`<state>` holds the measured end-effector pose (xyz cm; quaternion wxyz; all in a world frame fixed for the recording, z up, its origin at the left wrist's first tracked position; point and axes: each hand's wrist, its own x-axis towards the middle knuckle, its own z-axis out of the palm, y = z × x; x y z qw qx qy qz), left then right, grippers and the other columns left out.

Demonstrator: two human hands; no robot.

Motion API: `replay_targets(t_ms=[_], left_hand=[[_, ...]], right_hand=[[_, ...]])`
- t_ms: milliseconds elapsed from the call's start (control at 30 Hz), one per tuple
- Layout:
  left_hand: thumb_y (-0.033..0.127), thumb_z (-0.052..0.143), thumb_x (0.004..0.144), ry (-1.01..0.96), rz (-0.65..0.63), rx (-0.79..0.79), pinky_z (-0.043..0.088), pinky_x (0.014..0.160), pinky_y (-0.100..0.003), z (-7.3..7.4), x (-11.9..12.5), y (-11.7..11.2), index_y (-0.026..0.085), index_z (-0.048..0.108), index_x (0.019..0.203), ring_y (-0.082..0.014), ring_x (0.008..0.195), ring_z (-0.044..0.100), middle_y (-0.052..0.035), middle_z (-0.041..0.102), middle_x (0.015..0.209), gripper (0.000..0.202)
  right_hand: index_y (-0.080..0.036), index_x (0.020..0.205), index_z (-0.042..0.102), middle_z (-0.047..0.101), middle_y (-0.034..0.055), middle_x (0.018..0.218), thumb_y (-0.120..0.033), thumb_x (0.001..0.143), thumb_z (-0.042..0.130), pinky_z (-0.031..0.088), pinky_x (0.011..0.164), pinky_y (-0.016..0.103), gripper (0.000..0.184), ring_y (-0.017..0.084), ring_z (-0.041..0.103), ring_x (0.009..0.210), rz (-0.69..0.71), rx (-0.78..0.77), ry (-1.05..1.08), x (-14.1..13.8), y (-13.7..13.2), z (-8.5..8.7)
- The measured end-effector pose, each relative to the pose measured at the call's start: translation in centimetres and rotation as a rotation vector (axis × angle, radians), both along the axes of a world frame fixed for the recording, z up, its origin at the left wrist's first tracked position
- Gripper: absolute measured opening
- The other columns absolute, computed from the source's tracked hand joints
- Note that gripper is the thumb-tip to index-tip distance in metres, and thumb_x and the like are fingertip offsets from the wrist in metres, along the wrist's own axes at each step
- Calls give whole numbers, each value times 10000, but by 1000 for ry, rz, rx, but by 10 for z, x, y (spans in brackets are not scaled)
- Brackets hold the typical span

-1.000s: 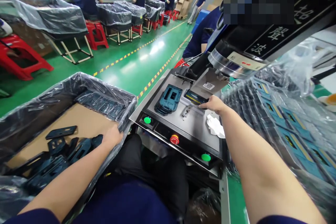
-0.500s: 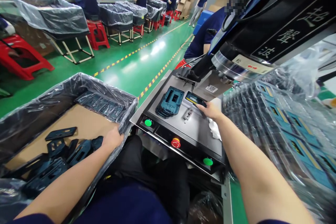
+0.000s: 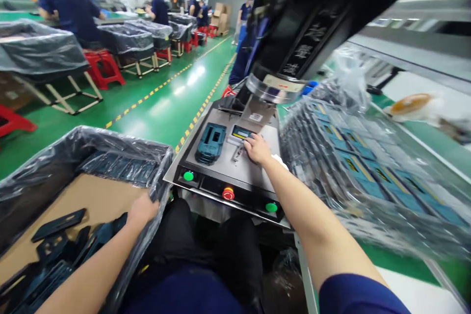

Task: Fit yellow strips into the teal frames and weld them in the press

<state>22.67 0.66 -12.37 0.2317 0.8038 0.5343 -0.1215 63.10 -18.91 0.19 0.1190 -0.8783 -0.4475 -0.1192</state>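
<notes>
My right hand (image 3: 258,148) reaches over the grey worktop of a machine, its fingertips closed on the right end of a dark teal plastic plate (image 3: 241,132) with a yellow strip. That plate sits under the machine's metal head (image 3: 257,110). A small metal block (image 3: 238,153) stands just in front of it. To the left lies a stack of teal plastic housings (image 3: 211,142) with slots. Down at the left, my left hand (image 3: 143,210) is curled at the right rim of a plastic-lined bin (image 3: 164,162); some of its fingers are hidden.
Loose dark plastic parts (image 3: 69,245) lie on cardboard in the bin. Green buttons (image 3: 188,176) and a red stop knob (image 3: 228,193) line the machine's front. Stacked clear trays of teal parts (image 3: 368,167) stand at right. Seated people work by lined bins (image 3: 40,49) across the aisle.
The view has swung to the right, so the scene sits further left. My right hand stays at the yellow-striped plate, its fingers shifted slightly on it. The left hand remains at the bin's rim.
</notes>
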Motion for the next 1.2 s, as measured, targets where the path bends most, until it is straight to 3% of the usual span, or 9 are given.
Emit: replay_targets(t_ms=[133, 267, 333, 467, 567, 667, 900, 1100, 1200], left_hand=[[471, 470, 833, -76, -6, 27, 492, 904, -453, -9, -6, 3, 101, 547, 1214, -368, 1078, 630, -220, 660, 1142, 537], [452, 406, 851, -329, -93, 415, 409, 1058, -485, -13, -15, -8, 24, 502, 1263, -373, 1267, 485, -254, 544, 1283, 601], [470, 383, 862, -486, -168, 561, 347, 1124, -480, -7, -13, -23, 10, 493, 1275, -360, 1333, 412, -256, 497, 1318, 627], [465, 443, 861, -713, -318, 590, 317, 1159, -464, 19, 12, -60, 79, 446, 1359, -329, 1381, 360, -209, 408, 1427, 630], [440, 464, 865, -777, -462, 583, 275, 1178, -487, 32, 40, -83, 79, 370, 1428, -336, 1426, 290, -211, 316, 1510, 676], [445, 452, 873, -785, -592, 590, 242, 1188, -506, 31, 62, -96, 42, 320, 1457, -346, 1454, 228, -234, 244, 1547, 721], [523, 422, 849, -677, -638, 567, 240, 1183, -530, 24, 71, -102, 6, 424, 1383, -393, 1476, 120, -248, 91, 1587, 743], [540, 421, 834, -759, -495, 571, 278, 1175, -466, 41, 66, -89, 81, 479, 1321, -308, 1398, 347, -216, 456, 1386, 672], [568, 404, 822, -728, -392, 610, 288, 1165, -468, 42, 58, -70, 46, 500, 1285, -325, 1376, 368, -231, 528, 1265, 705]], right_hand=[[-105, 1251, 602, 487, 188, 1392, -354, 920, 594, 352, 1066, 487, 415, 334, 394, 1301, -20, 134, -12, -37, -15, 4], [-117, 1172, 615, 636, 152, 1137, -321, 955, 511, 432, 967, 407, 316, 276, 548, 1087, 99, 424, 21, -105, -53, -7], [-150, 1066, 647, 665, 110, 985, -334, 973, 480, 458, 862, 353, 265, 237, 585, 938, 114, 461, 63, -136, -82, -18], [-196, 732, 624, 593, 29, 681, -351, 1005, 431, 398, 653, 273, 368, 154, 544, 656, -18, 458, 173, -171, -135, -44], [-198, 647, 554, 557, 22, 636, -340, 1014, 404, 367, 628, 279, 421, 151, 513, 625, -176, 460, 180, -175, -158, -62], [-200, 662, 523, 560, 32, 679, -289, 1011, 388, 381, 676, 287, 385, 167, 512, 679, -253, 461, 177, -172, -166, -73], [-203, 674, 488, 539, 27, 725, -204, 961, 474, 382, 714, 281, 287, 171, 498, 721, -272, 462, 227, -170, -163, -80], [-197, 640, 505, 526, -4, 660, -220, 938, 552, 348, 644, 261, 302, 144, 499, 656, -275, 521, 281, -169, -165, -73], [-194, 627, 510, 526, -15, 625, -242, 941, 544, 327, 598, 253, 320, 125, 491, 603, -265, 565, 297, -171, -164, -70]])
